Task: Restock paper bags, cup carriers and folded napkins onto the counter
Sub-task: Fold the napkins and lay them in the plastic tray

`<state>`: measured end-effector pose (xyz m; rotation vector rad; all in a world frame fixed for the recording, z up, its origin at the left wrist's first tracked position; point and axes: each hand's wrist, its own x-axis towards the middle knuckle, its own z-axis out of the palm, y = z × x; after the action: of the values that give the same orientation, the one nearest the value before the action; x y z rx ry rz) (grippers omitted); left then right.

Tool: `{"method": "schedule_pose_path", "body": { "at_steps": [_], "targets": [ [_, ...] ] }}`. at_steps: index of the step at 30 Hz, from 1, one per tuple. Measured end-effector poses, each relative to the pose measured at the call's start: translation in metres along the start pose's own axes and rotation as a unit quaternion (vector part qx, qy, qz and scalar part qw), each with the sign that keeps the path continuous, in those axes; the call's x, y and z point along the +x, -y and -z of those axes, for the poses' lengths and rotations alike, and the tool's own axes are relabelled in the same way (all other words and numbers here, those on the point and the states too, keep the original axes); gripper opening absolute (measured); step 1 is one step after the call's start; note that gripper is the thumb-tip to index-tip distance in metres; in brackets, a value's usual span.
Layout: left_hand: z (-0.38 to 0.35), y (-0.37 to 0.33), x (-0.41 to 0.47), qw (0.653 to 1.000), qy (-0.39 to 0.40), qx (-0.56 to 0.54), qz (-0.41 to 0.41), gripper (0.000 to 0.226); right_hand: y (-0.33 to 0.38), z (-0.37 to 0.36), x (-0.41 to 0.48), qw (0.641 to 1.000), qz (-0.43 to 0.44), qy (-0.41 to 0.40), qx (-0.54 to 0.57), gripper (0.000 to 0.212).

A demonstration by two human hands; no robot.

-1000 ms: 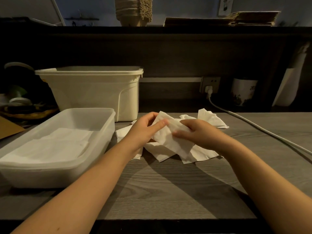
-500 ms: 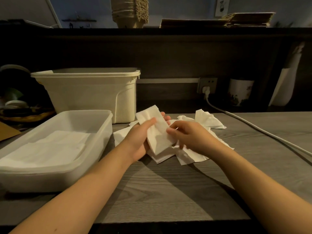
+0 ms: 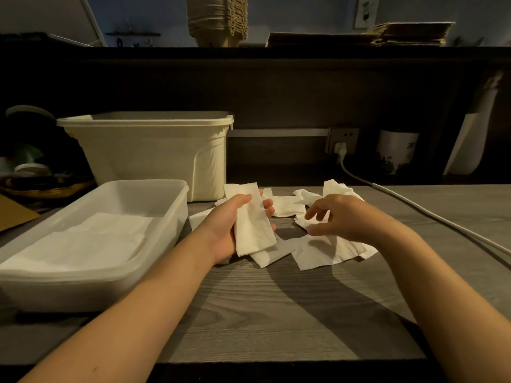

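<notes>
White paper fills the middle of the grey wooden counter (image 3: 276, 313). The left hand (image 3: 229, 225) holds one folded napkin (image 3: 253, 219). The thumb lies across the front of it and the fingers (image 3: 268, 210) curl around from behind, so the hand is closed on the napkin. The napkin is a long strip and it tilts a little, with its top end up and away from the person.

The right hand (image 3: 340, 219) is just beside it, over the loose napkins (image 3: 320, 251) that lie in a messy pile on the counter. This hand is partly open. Its fingers are spread and bent down, and the thumb and fingertips rest on or very near the top sheet. It is not gripping anything.

To the left sits a clear plastic tray (image 3: 166, 217) with flat napkins (image 3: 83, 244) stacked inside. Behind the tray stands a cream bin (image 3: 154, 156).

Up on the dark high shelf (image 3: 276, 53) are a stack of brown cup carriers (image 3: 218, 20) and flat brown paper bags (image 3: 387, 34).

A white cord (image 3: 414, 208) runs from the wall plug (image 3: 340, 147) across the counter to the right. A white cup (image 3: 395, 150) stands near the plug.
</notes>
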<state>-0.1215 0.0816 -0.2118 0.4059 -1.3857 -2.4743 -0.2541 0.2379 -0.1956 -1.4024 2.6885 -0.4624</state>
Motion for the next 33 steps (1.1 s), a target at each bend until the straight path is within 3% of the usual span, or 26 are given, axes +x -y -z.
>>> {"method": "schedule_pose_path", "body": {
  "at_steps": [7, 15, 20, 24, 29, 31, 33],
  "targets": [
    [-0.001, 0.001, 0.000, 0.999, -0.002, 0.029, 0.025, 0.025, 0.006, -0.007, 0.000, 0.992, 0.056, 0.107, -0.019, 0.042],
    [0.001, 0.002, 0.002, 0.999, -0.004, 0.046, 0.024, 0.029, 0.005, -0.006, -0.001, 0.990, 0.031, 0.122, -0.058, 0.051],
    [0.001, 0.002, 0.002, 0.999, -0.004, 0.044, 0.023, 0.021, 0.009, -0.006, -0.002, 0.984, 0.041, 0.087, -0.148, 0.048],
    [0.001, 0.002, 0.001, 0.998, -0.010, 0.050, 0.023, 0.020, 0.012, 0.003, -0.006, 0.999, 0.026, -0.002, -0.019, 0.028],
    [0.002, 0.002, 0.002, 0.998, -0.007, 0.050, 0.021, 0.027, 0.000, 0.012, -0.003, 0.985, -0.055, -0.153, 0.055, 0.030],
    [0.003, 0.002, 0.003, 0.999, 0.001, 0.037, 0.024, 0.029, -0.006, 0.011, -0.003, 0.983, -0.105, -0.141, 0.055, 0.032],
    [0.003, 0.002, 0.003, 0.999, 0.009, 0.030, 0.026, 0.029, -0.011, 0.007, -0.002, 0.988, -0.133, -0.078, 0.016, 0.035]
  ]
}}
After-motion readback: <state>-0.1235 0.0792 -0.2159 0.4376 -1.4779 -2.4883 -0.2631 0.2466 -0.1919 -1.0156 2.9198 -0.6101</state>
